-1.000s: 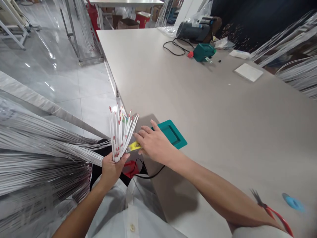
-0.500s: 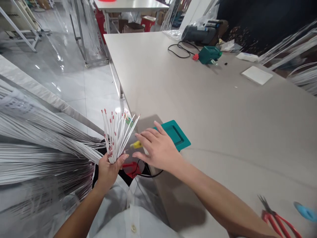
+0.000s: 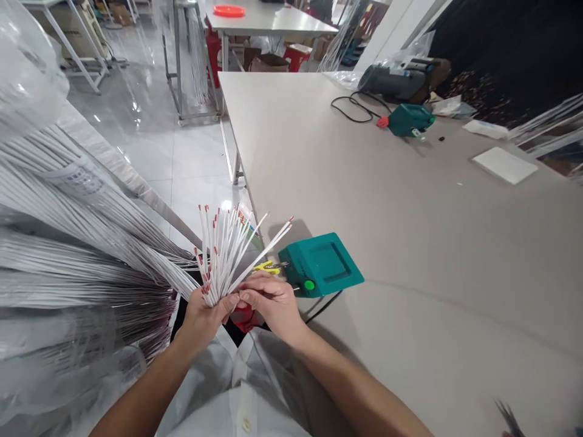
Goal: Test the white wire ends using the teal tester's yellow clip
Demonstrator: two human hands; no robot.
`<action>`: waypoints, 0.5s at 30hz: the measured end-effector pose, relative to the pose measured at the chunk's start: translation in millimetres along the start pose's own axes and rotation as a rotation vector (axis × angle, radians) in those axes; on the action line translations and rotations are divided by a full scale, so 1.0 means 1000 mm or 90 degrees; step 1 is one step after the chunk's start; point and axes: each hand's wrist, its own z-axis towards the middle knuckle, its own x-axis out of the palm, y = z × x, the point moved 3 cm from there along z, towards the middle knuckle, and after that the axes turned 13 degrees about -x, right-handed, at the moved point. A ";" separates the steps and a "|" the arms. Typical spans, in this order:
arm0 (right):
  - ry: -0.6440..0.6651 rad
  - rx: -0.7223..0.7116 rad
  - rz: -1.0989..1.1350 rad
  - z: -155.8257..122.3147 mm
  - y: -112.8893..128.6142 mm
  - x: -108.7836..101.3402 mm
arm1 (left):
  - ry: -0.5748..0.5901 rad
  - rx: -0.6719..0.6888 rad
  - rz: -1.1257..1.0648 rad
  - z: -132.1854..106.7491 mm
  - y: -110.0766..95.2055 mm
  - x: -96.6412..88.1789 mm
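A bundle of thin white wires (image 3: 224, 258) with red tips fans upward from my left hand (image 3: 203, 317), which is closed around it low down. Beside it, my right hand (image 3: 277, 306) has its fingers pinched together at the right side of the bundle, touching the left thumb. Two or so wires lean out to the right above these fingertips; the exact grip is partly hidden by the fingers. Just past the right hand, a green box-shaped device (image 3: 325, 265) with a green button sits at the table's edge, a yellow-handled tool or clip (image 3: 268, 267) at its near side.
Long bundles of white wire (image 3: 91, 230) hang across the left side. On the table (image 3: 410, 243) lie a second green device (image 3: 410, 120) with a black cable, a dark motor-like machine (image 3: 394, 82), a white pad (image 3: 504, 165) and, lower right, dark plier tips (image 3: 509, 416).
My right hand has moved from over the green device down and left to the wires, closing its fingers there. Some wires now lean further right. The view has shifted.
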 end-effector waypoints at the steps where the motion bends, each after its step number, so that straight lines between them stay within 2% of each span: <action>1: -0.023 0.048 0.064 -0.003 -0.005 0.002 | 0.002 -0.004 -0.009 -0.001 -0.001 0.000; 3: -0.060 0.170 0.203 -0.010 -0.015 0.007 | 0.010 -0.009 -0.026 -0.001 -0.001 0.000; 5: -0.062 0.264 0.282 -0.015 -0.021 0.011 | 0.021 -0.011 -0.036 0.001 0.001 0.000; 7: -0.035 0.261 0.240 -0.015 -0.019 0.009 | 0.015 -0.016 -0.043 0.004 0.005 -0.001; 9: 0.016 0.148 0.085 -0.012 -0.010 0.005 | -0.032 -0.021 -0.069 0.008 0.011 -0.006; 12: 0.103 -0.090 -0.210 -0.008 0.006 0.000 | -0.150 -0.016 -0.148 0.013 0.019 -0.013; 15: 0.108 -0.276 -0.375 -0.009 0.016 -0.001 | -0.193 -0.006 -0.174 0.015 0.022 -0.015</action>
